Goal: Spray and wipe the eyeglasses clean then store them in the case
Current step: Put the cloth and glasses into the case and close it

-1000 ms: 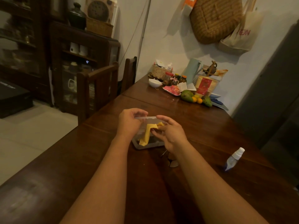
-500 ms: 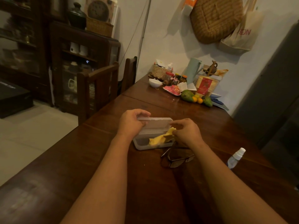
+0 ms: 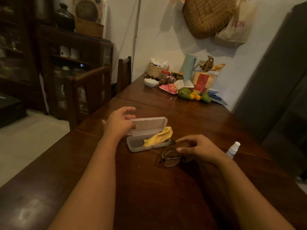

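1. My left hand (image 3: pixel 119 122) has let go of the lid it held half a second ago. It now hangs just beside the lid's left end, fingers loosely curled and holding nothing.
2. The translucent grey plastic case (image 3: pixel 132 146) stands open on the dark wooden table (image 3: pixel 149 188), lid tipped back.
3. My right hand (image 3: pixel 197 148) has left the soft yellow wiping cloth (image 3: pixel 159 136), which now lies draped over the right end of the case, half in and half out.
4. That hand has moved to the dark-framed eyeglasses (image 3: pixel 171 159), which lie on the table just in front of the case's right end. My thumb is at the frame's top rim and my fingers arch over the far side. In this dim light I cannot tell whether I have pinched the frame yet.
5. The small clear spray bottle (image 3: pixel 232 149) with its white cap stands untouched, well to my right.
6. So the eyeglasses are out and the cloth is freed. I judge that unpacking is over and cleaning has not begun: lift the eyeglasses, then fetch the spray bottle.
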Motion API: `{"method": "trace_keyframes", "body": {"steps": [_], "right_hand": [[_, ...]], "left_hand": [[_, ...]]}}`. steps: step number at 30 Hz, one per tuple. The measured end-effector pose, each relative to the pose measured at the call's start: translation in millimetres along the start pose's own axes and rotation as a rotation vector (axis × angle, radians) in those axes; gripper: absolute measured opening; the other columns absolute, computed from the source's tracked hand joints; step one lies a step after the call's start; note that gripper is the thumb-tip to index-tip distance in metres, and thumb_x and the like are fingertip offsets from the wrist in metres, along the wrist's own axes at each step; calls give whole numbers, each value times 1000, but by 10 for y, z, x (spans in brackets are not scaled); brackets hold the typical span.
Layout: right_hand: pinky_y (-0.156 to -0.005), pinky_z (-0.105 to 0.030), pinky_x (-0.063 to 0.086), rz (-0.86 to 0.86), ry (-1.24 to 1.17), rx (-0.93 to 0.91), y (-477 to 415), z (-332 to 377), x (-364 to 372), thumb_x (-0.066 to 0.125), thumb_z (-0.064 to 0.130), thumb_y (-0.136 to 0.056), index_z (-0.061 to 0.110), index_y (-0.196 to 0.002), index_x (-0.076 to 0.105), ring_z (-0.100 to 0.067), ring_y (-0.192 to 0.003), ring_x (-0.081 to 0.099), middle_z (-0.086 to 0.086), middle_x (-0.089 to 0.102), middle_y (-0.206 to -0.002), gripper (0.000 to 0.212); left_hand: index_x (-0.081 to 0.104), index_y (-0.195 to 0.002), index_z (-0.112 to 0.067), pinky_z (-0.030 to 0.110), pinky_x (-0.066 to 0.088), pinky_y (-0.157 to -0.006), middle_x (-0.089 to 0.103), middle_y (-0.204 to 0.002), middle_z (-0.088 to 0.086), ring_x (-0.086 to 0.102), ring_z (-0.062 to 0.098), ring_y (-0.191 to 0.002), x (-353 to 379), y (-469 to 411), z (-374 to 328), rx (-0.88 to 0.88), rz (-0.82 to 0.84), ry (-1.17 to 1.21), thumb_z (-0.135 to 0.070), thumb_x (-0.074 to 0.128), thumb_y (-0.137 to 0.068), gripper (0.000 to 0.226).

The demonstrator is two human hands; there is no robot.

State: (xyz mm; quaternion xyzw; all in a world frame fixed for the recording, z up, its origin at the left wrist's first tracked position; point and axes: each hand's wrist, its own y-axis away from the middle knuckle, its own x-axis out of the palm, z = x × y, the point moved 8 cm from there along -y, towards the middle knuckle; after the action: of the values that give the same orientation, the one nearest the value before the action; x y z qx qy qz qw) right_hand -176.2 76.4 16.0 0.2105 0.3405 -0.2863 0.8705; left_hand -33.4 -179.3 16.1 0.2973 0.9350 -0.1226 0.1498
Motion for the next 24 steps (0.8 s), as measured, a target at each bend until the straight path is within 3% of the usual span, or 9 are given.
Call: {"method": "trace_keyframes", "body": {"steps": [2,5,7,9,10,12,16,20,24], "right_hand": [[-79,-23,52,16,39,4,55,-31,4,73,28,-88,38,-107,69,-5,-99,65,11,70,-106,22],[-74,-21,49,-75,89,-26,129,-90,-74,70,24,-91,35,-102,72,-4,-95,63,14,70,-100,16],[-72,-20,47,-126,91,-38,175,-149,-109,69,24,-91,34,-98,73,-5,-96,62,15,69,-100,12],[-72,-18,47,-158,81,-30,211,-218,-117,68,24,-92,33,-96,72,-5,-96,62,15,68,-100,11],[-72,-18,47,-179,80,-23,223,-254,-125,67,24,-92,33,-97,72,-4,-96,61,15,68,-100,11],[-73,-18,48,-229,96,-19,260,-296,-141,66,24,-93,30,-101,72,-2,-93,60,16,66,-99,11],[-70,-18,48,-302,118,-34,334,-338,-176,66,25,-94,26,-105,73,-1,-88,60,14,65,-96,13],[-76,-21,46,-326,146,-58,378,-316,-219,66,24,-95,24,-107,74,-6,-91,60,12,64,-97,14],[-82,-29,52,-342,200,-32,401,-300,-219,62,25,-98,23,-111,72,-13,-96,62,5,69,-108,17]], "left_hand": [[52,-124,-48,63,-6,-114,65,-127,-10,48,18,-131,-109,78,-127,-7,-45,-102,-8,75,-70,71],[41,-139,-42,63,-10,-112,51,-144,-1,41,25,-136,-290,246,-463,74,-130,-275,-18,73,-77,74],[44,-137,-40,62,-1,-115,54,-140,-1,49,23,-131,-366,405,-748,205,-251,-332,-26,70,-80,64],[51,-128,-38,57,31,-111,65,-124,-5,61,16,-112,-309,600,-1043,373,-316,-267,-27,67,-81,51],[54,-122,-38,49,48,-97,68,-113,-9,64,10,-99,-188,678,-1147,429,-273,-227,-26,66,-82,44],[58,-113,-40,35,55,-75,69,-94,-15,63,6,-84,202,798,-1230,437,-92,-280,-28,65,-83,34],[60,-116,-34,36,55,-79,68,-104,-7,63,16,-94,1015,958,-1033,383,198,-609,-39,63,-84,33],[63,-116,-27,35,56,-80,69,-102,-4,64,16,-91,1207,941,-845,317,222,-647,-34,65,-86,31],[72,-104,-23,28,50,-71,66,-90,-3,61,14,-81,1197,917,-799,261,250,-634,-28,68,-84,21]]}}
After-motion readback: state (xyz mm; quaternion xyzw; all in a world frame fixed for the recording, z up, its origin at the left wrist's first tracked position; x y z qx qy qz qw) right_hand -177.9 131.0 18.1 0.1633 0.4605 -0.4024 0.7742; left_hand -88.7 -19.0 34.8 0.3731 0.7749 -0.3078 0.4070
